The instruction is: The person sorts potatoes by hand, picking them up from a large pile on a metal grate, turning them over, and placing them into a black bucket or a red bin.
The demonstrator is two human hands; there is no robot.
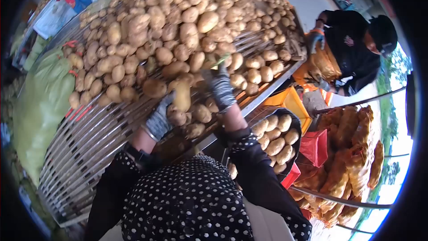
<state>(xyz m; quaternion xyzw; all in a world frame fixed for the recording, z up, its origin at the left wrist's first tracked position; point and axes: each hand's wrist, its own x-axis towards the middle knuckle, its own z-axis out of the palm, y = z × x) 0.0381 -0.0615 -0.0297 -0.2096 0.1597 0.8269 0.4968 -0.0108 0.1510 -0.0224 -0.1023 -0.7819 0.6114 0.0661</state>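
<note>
From the head view I see my left hand (159,117), gloved, closed round a potato (182,94) at the near edge of the potato heap (178,27) on the slatted sorting table (84,143). My right hand (219,85), also gloved, lies on the heap, fingers spread and holding nothing that I can make out. A co-worker (352,49) bends over orange sacks (352,151) beyond a basket (298,129) of potatoes.

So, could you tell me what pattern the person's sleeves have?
White polka dots on black; the sleeves show best in the head view.
</note>
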